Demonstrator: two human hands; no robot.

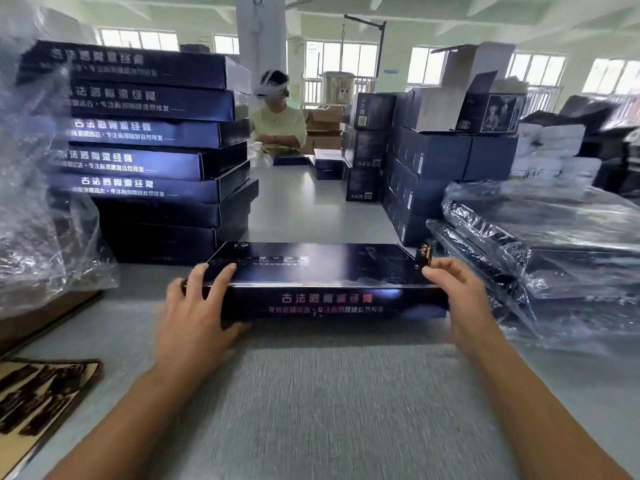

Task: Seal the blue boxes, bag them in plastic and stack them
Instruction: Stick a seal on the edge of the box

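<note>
Right now I have one flat blue box [322,271] lying crosswise on the grey table [311,403], just ahead of me, its long printed side facing near. My left hand [194,306] clasps the left end, fingers spread over the top and thumb under the near side; my right hand [457,292] pinches the right end, next to a small dark tab with gold marks [426,256] that I take for the seal, though blur hides the detail. I judge the two-ended hold keeps the lid pressed flat and the box square while the closure is set.

Room is tight sideways: a tall stack of unbagged boxes [145,150] stands far left, crumpled clear plastic [38,209] beside it, and bagged boxes [554,244] lie close on the right. Open table lies near me and in a lane running far, toward a seated person [277,116].
</note>
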